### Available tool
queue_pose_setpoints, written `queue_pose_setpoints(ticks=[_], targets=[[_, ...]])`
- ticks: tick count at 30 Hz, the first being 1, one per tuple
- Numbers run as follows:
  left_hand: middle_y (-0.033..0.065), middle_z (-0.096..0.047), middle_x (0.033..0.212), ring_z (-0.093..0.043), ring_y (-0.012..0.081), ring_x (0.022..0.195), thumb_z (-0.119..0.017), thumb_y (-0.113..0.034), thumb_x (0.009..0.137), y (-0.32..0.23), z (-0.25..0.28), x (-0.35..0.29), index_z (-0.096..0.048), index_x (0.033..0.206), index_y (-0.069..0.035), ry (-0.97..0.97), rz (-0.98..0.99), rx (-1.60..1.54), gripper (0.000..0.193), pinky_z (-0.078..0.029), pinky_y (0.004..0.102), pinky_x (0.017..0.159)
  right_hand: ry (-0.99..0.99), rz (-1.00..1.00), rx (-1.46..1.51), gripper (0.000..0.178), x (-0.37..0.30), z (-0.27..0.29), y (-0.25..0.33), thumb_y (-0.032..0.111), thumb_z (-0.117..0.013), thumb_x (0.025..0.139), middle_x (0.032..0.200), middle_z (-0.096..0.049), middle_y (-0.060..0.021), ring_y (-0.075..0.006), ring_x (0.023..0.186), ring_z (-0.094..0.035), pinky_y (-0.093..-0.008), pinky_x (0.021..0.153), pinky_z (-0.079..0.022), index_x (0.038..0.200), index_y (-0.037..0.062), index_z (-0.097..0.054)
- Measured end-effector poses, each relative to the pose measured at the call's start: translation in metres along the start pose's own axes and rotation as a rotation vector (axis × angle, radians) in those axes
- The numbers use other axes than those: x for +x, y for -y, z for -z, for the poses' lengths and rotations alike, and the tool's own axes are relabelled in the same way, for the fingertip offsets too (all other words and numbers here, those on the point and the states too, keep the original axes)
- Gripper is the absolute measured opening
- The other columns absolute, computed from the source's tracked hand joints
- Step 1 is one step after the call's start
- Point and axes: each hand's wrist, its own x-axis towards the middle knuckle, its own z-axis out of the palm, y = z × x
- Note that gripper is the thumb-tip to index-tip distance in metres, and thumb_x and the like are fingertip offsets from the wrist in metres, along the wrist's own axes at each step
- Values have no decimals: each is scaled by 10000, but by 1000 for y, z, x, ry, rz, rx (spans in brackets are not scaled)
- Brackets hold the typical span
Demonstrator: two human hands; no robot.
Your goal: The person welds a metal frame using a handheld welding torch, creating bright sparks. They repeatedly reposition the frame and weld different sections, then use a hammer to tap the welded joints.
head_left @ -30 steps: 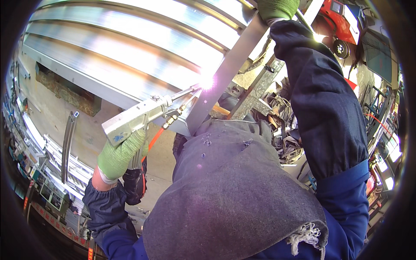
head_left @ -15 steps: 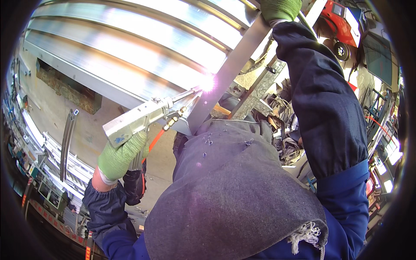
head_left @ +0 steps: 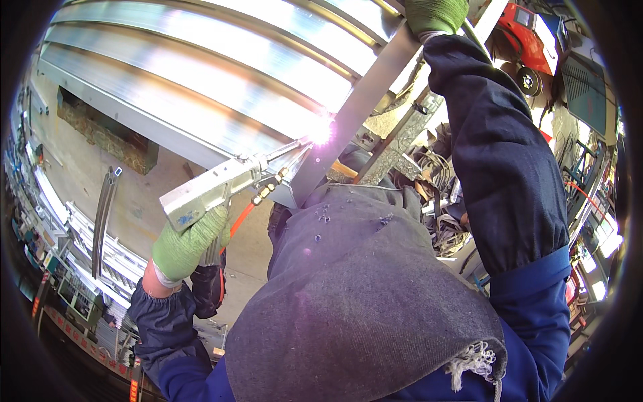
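My left hand [head_left: 191,244], in a green glove, is closed round the grip of a silver handheld welding gun [head_left: 214,191]. The gun's nozzle tip meets a grey metal frame [head_left: 362,100] at a bright white-pink glow that washes out the seam. Brass fittings [head_left: 271,185] and an orange hose [head_left: 242,219] run along the gun's lower side. At the top edge, my gloved right hand [head_left: 437,15] rests at the far end of the frame's sloping flat bar. Its fingers are cut off by the picture's edge. Several ribbed metal slats [head_left: 201,67] fill the frame, glaring with light.
A dark apron [head_left: 355,288] covers my front, close below the frame. Bent dark metal strips [head_left: 102,224] stand at left, near stacked pale profiles [head_left: 127,268]. Tangled cables [head_left: 439,181] lie right of the frame. A red machine [head_left: 529,37] with a wheel stands at the upper right.
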Motion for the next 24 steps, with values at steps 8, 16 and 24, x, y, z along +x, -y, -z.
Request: queue_pose_setpoints(ticks=[8, 16, 24], targets=[[31, -710, 1005, -650, 122, 790, -656, -267, 1052, 3, 1, -2, -649, 1324, -37, 4, -2, 20, 356, -526, 278, 674, -16, 140, -159, 269, 7, 4, -11, 219, -822, 896, 991, -761, -72, -187, 862, -693, -340, 817, -573, 1065, 17, -769], [27, -711, 979, -648, 126, 761, -667, -262, 1045, 0, -2, -7, -661, 1299, -34, -18, 18, -9, 342, -522, 280, 653, 1, 116, -184, 277, 4, 3, -8, 239, -801, 911, 1002, -762, -81, -203, 868, -696, -352, 825, -572, 1085, 27, -763], [-2, -666, 810, -612, 99, 708, -687, -375, 1037, 0, -5, -11, -685, 1162, -66, -43, 2, 19, 334, -498, 283, 626, 7, 110, -218, 286, 5, 3, -8, 259, -780, 926, 1013, -763, -90, -218, 873, -698, -364, 833, -571, 1106, 37, -757]])
